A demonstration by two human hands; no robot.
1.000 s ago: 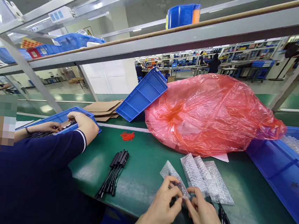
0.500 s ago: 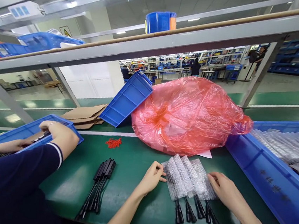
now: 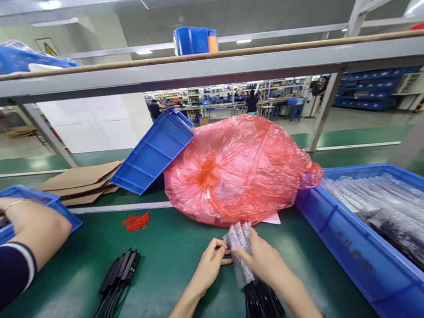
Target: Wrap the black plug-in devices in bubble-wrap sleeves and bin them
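Hands drawn together, left hand [image 3: 210, 265] and right hand [image 3: 262, 258] grips pinching bubble-wrap sleeves [image 3: 238, 235]

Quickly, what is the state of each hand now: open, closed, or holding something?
Left hand: closed, fingertips pinching the left edge of the bubble-wrapped cables.
Right hand: closed over the same bundle, holding it.
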